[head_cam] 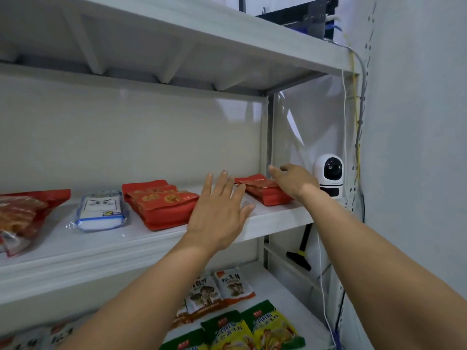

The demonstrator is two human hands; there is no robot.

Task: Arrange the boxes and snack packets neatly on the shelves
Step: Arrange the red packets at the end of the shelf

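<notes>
The left hand (217,210) is flat, fingers spread, holding nothing, over the white metal shelf (278,219). At its two o'clock, the right hand (294,181) lies on a red foil snack packet (262,190) at the shelf's right end — whether it grasps the packet is unclear.

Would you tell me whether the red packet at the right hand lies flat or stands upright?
Flat: the red packet lies on its broad face on the shelf, with the right hand on it.

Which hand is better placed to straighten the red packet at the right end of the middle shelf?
Right. The right hand lies on that red packet, beside the white camera; the left hand is spread open over the bare shelf to the packet's left.
</notes>
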